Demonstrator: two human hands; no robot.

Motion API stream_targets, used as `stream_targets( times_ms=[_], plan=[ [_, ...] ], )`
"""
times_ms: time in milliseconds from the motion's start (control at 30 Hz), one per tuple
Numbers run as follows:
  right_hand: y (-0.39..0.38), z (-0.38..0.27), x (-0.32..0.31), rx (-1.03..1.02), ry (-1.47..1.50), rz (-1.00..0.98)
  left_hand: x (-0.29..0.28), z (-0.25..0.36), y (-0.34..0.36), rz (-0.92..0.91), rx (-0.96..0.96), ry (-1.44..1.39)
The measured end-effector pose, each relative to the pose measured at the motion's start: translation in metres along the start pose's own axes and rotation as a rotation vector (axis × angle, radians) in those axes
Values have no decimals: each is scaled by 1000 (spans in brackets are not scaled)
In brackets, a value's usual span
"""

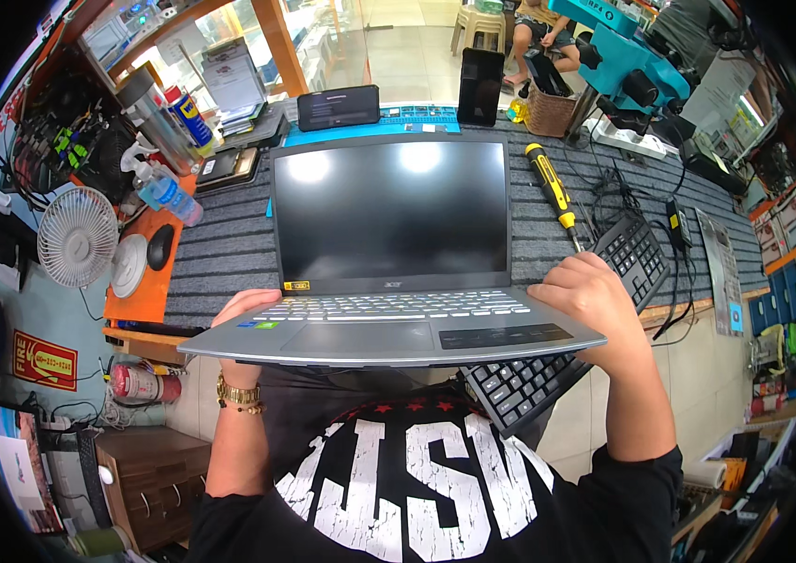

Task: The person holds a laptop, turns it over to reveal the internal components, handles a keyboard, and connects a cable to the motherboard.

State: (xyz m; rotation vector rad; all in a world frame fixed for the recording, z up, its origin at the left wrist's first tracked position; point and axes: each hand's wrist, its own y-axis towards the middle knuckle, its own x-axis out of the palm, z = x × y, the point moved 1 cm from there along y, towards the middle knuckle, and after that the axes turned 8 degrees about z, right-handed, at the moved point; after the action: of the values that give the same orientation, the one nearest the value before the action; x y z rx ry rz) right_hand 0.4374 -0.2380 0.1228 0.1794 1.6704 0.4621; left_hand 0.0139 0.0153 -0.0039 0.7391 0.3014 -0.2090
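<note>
A grey laptop (357, 339) is open in front of me, its dark screen (393, 220) reflecting two bright lights. Its base juts over the table's near edge toward my body. My left hand (246, 308) holds the base at its left side, the fingers partly hidden by it. On the opposite side my right hand (592, 293) grips the base, fingers curled at the edge and the thumb near the keys. Beneath the laptop's right side a black keyboard (630, 255) lies slanted, its lower end sticking out past the table. A yellow-and-black screwdriver (550, 184) lies beyond my right hand.
Behind the laptop are a blue mat (416, 116) and two dark phones (338, 108), one upright. Spray bottles (171, 194) and a white fan (79, 236) stand left. A teal microscope (637, 70), power strip (625, 138) and black cables (677, 281) occupy the right. Someone sits beyond the table.
</note>
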Motion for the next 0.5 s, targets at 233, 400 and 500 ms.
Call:
stream_targets(
  times_ms=[233,400,500],
  plan=[
    [-1,0,-1,-4,-52,-76,-2,1,-1,-71,12,-37],
    [-10,7,8,4,31,43,0,-1,-4,-33,-26,-52],
    [-14,9,9,17,51,76,2,4,-5,-33,-13,-57]
  ],
)
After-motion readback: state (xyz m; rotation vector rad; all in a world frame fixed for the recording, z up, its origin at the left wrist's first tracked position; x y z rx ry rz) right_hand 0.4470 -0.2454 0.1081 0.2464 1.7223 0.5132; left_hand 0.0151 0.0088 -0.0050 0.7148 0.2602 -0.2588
